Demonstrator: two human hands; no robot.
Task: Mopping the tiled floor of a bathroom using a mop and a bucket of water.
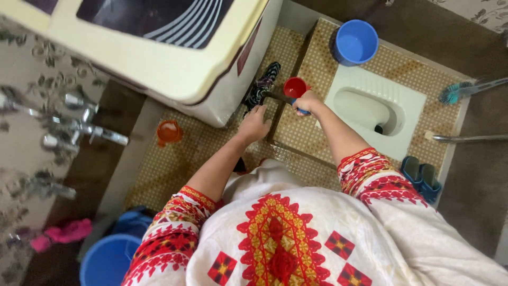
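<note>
My right hand (308, 101) grips the blue handle of a red mug (294, 87), held just above the tiled floor beside the white squat toilet pan (407, 100). My left hand (255, 123) reaches down with fingers together toward the raised tile step (275, 127), close to a dark patterned slipper (263, 85). Whether it touches the floor I cannot tell. Both arms wear red and white patterned sleeves.
A cream washing machine (174, 58) fills the upper left. A blue bucket (355, 42) stands by the pan, another blue bucket (108, 259) at lower left. An orange mug (169, 131), blue slippers (420, 177), a toilet brush (460, 91), and wall taps (79, 124) surround me.
</note>
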